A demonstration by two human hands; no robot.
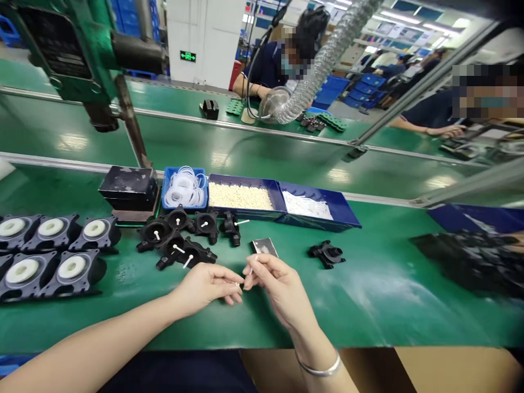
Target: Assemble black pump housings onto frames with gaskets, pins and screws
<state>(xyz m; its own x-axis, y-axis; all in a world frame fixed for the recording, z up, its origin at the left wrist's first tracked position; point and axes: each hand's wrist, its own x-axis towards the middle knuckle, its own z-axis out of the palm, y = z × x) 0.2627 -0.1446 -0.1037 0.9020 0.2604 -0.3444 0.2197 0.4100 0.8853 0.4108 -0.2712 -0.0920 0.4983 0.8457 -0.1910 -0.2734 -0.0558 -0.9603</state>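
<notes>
Over the green bench, my left hand (208, 289) pinches a tiny pale piece at its fingertips. Close beside it on the right, my right hand (274, 284) is closed on a thin white pin (252, 267). A small dark metal block (264, 247) lies just behind my right fingers. Behind my left hand is a cluster of black plastic housings (178, 219), several with white pins standing or leaning in them. A single black housing (327, 254) lies to the right of my hands. Small cream parts (241, 195) and white pins (307, 206) fill the blue trays at the back.
White rings lie in a blue basket (165, 188). Black parts with cream discs (49, 229) stand in rows at left, near a black block (129, 185) below a green machine (94, 49). A dark pile (470, 262) is at right. People work across the bench.
</notes>
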